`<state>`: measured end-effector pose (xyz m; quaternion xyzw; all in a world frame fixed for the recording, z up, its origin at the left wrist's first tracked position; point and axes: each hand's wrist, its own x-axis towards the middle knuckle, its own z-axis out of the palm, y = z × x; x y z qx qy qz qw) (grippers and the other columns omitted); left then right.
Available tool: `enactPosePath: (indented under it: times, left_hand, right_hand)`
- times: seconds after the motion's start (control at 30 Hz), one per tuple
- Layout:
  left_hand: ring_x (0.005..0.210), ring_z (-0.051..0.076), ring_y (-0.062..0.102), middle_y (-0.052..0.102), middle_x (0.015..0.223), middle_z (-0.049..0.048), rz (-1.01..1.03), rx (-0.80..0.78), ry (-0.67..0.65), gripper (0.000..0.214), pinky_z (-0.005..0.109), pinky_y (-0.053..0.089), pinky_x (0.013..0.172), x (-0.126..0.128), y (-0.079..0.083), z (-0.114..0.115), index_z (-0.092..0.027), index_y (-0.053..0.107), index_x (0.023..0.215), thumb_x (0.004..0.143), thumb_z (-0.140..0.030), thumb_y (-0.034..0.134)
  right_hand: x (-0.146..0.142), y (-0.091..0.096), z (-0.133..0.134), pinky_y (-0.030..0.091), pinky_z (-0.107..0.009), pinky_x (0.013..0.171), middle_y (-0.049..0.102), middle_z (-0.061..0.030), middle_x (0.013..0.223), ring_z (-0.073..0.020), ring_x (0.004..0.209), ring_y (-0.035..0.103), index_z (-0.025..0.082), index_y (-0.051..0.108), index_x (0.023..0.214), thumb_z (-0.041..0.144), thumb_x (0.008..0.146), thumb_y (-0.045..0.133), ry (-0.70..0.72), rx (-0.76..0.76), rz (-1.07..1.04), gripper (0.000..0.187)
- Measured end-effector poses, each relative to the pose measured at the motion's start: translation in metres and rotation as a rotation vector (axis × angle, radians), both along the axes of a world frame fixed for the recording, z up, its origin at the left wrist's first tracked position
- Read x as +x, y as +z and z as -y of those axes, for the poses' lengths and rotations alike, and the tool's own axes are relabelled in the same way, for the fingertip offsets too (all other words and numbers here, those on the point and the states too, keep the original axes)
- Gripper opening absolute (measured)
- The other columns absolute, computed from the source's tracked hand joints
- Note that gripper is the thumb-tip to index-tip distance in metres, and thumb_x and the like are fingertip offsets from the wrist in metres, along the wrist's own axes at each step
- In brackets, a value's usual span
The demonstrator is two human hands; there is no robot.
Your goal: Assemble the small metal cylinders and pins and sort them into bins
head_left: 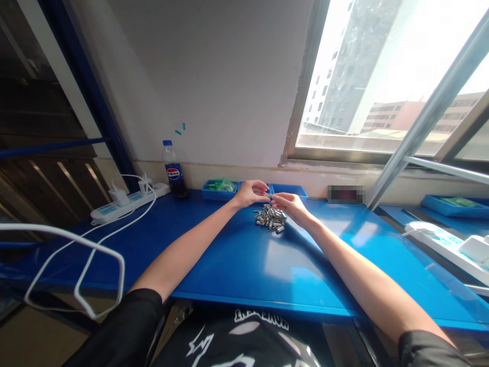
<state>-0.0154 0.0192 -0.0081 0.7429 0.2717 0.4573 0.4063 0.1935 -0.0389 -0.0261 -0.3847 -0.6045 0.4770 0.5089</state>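
A small heap of several little metal parts (270, 218) lies on the blue table (237, 260), far out in front of me. My left hand (250, 192) hovers just behind the heap, fingers curled in a pinch. My right hand (290, 204) is beside it on the right, fingers also pinched together. The fingertips of both hands meet above the heap around a tiny piece too small to name.
Blue trays (219, 189) stand against the wall behind the heap, one with green contents. A cola bottle (173, 171) and a white power strip (130, 201) with a looping white cable sit at the left. A second power strip (446, 244) and another tray (454, 205) lie at the right under the window.
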Motion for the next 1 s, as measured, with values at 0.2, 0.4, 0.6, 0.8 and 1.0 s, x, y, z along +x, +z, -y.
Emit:
enactPosePath:
  times: [0.2, 0.4, 0.6, 0.8, 1.0]
  left_hand:
    - [0.087, 0.022, 0.076, 0.078, 0.094, 0.0120, -0.076, 0.106, -0.015, 0.035, 0.033, 0.063, 0.083, 0.001, -0.001, 0.002, -0.010, 0.078, 0.086, 0.062, -0.032, 0.092]
    - [0.069, 0.021, 0.076, 0.078, 0.077, 0.0092, -0.114, -0.049, -0.048, 0.033, 0.031, 0.064, 0.066, 0.001, -0.001, 0.003, -0.012, 0.078, 0.094, 0.073, -0.036, 0.086]
    - [0.069, 0.023, 0.077, 0.076, 0.071, 0.0104, 0.075, -0.175, 0.301, 0.031, 0.034, 0.064, 0.070, -0.006, -0.011, -0.016, -0.009, 0.076, 0.087, 0.069, -0.031, 0.090]
    - [0.078, 0.021, 0.077, 0.080, 0.089, 0.0130, 0.104, -0.142, 0.361, 0.032, 0.034, 0.064, 0.077, -0.014, -0.013, -0.027, -0.010, 0.077, 0.103, 0.074, -0.021, 0.085]
    - [0.091, 0.021, 0.077, 0.081, 0.097, 0.0088, -0.350, 0.189, 0.119, 0.027, 0.032, 0.060, 0.089, -0.002, -0.011, -0.010, -0.016, 0.081, 0.107, 0.088, -0.014, 0.062]
  right_hand:
    - [0.001, -0.001, -0.001, 0.058, -0.030, 0.085, 0.079, -0.0062, 0.092, -0.0172, 0.080, 0.071, 0.019, 0.080, 0.098, 0.047, 0.076, 0.085, 0.036, -0.015, -0.024, 0.036]
    - [0.002, -0.003, -0.003, 0.059, -0.031, 0.082, 0.079, -0.0068, 0.089, -0.0185, 0.078, 0.073, 0.019, 0.078, 0.098, 0.045, 0.076, 0.085, -0.025, -0.064, -0.057, 0.035]
    - [0.005, -0.008, -0.010, 0.061, -0.031, 0.075, 0.079, -0.0083, 0.088, -0.0198, 0.074, 0.074, 0.019, 0.077, 0.092, 0.046, 0.077, 0.082, -0.164, -0.042, -0.023, 0.032]
    - [0.010, -0.010, -0.014, 0.061, -0.031, 0.072, 0.079, -0.0085, 0.086, -0.0202, 0.073, 0.074, 0.018, 0.076, 0.092, 0.045, 0.078, 0.078, -0.188, -0.034, 0.023, 0.031]
    - [0.011, -0.015, -0.016, 0.056, -0.032, 0.073, 0.079, -0.0068, 0.081, -0.0243, 0.080, 0.075, 0.019, 0.079, 0.085, 0.041, 0.082, 0.069, -0.400, 0.146, 0.431, 0.024]
